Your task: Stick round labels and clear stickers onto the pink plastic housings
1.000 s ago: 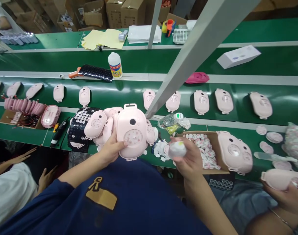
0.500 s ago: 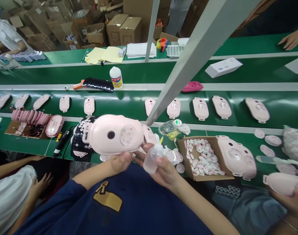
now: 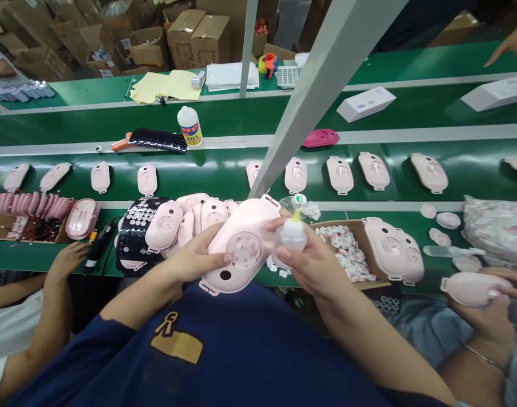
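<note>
My left hand [image 3: 194,261] grips a pale pink plastic shell [image 3: 241,244] with a round recess and a dark hole, tilted with its tab end up and to the right. My right hand [image 3: 315,264] is closed round a small translucent squeeze bottle [image 3: 293,236] with a yellow-green tip, held upright right beside the shell's right edge. Behind the shell lies a pile of similar pink shells [image 3: 190,217] on a black dotted sheet [image 3: 135,226].
A cardboard box [image 3: 356,249] of small printed discs sits to the right, a pink shell [image 3: 392,249] lying on it. More shells ride the green conveyor [image 3: 199,169]. A co-worker's hand [image 3: 69,257] rests left; another person's hands [image 3: 491,299] hold a shell at right. A grey post [image 3: 309,96] crosses diagonally.
The shell has turned in my left hand from lying sideways to tilted with its hole end down. The bottle in my right hand has risen and moved to the shell's right edge.
</note>
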The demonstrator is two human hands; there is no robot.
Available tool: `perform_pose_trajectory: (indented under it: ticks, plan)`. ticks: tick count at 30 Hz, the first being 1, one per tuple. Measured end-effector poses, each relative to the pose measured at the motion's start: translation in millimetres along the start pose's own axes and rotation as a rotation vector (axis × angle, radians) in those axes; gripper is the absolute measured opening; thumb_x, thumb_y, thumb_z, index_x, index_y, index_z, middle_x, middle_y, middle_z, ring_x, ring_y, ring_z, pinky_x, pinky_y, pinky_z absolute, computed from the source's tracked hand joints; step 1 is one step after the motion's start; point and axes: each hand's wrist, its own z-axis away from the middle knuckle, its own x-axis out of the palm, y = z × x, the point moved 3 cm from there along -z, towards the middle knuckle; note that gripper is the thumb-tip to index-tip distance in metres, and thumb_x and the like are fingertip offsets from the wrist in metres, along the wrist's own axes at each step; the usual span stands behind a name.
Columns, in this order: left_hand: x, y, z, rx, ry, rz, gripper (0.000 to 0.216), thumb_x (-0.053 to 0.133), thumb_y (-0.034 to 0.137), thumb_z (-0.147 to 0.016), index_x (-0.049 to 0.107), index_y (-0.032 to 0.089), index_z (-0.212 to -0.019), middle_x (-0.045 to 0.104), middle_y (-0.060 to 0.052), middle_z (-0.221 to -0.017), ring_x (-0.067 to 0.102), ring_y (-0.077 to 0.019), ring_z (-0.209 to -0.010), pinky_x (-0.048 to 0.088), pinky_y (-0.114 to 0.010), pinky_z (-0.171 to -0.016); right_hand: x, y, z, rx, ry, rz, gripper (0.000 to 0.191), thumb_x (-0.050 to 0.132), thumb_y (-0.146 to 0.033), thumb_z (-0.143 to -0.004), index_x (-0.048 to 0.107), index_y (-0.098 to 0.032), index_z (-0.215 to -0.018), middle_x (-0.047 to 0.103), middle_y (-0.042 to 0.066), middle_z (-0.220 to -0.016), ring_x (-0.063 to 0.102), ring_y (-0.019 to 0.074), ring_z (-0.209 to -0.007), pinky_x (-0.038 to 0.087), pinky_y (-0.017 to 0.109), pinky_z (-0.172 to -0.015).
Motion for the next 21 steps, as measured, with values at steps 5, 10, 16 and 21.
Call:
perform_pose_trajectory:
  ticks: [5, 10, 16, 21]
  plan:
    - [6.0, -21.4, 4.5, 0.208, 0.172, 0.059, 0.072, 0.084, 0.037, -0.074, 0.055, 0.023, -0.139, 0.067, -0.012, -0.13, 0.059, -0.0343, -0.124, 0.048, -0.046, -0.106, -18.0, -15.0, 26.7, -0.192, 0.106, 0.03, 0.038, 0.073, -0.039, -0.086, 0.057, -0.034, -0.12, 0.066, 0.002, -0.096, 0.068, 0.0189, -0.077, 0.058, 0.035, -0.069]
    - [3.2, -28.6, 0.0, 0.266, 0.226, -0.001, 0.073, 0.083, 0.034, -0.075, 0.052, 0.025, -0.141, 0.063, -0.01, -0.134, 0.057, -0.0326, -0.127, 0.046, -0.047, -0.109, -21.4, -19.6, 46.3, -0.145, -0.08, 0.227, 0.066, 0.073, -0.017, -0.079, 0.042, -0.039, -0.133, 0.063, 0.001, -0.102, 0.069, 0.0184, -0.078, 0.059, 0.03, -0.063]
    - [1.9, -30.1, 0.9, 0.308, 0.212, -0.065, 0.071, 0.082, 0.03, -0.077, 0.049, 0.029, -0.14, 0.062, -0.008, -0.132, 0.059, -0.0275, -0.121, 0.049, -0.041, -0.105, -24.7, -23.1, 58.7, -0.34, 0.122, 0.337, 0.045, 0.071, -0.021, -0.08, 0.062, -0.033, -0.122, 0.069, 0.007, -0.112, 0.07, 0.0269, -0.101, 0.06, 0.042, -0.084]
    - [6.4, -27.5, 3.8, 0.289, 0.198, -0.056, 0.075, 0.081, 0.035, -0.076, 0.046, 0.026, -0.142, 0.061, -0.01, -0.131, 0.06, -0.0291, -0.118, 0.05, -0.043, -0.102, -29.3, -42.2, 66.5, -0.406, 0.182, 0.49, 0.037, 0.066, -0.032, -0.081, 0.071, -0.031, -0.117, 0.073, 0.007, -0.095, 0.07, 0.0273, -0.086, 0.061, 0.042, -0.076]
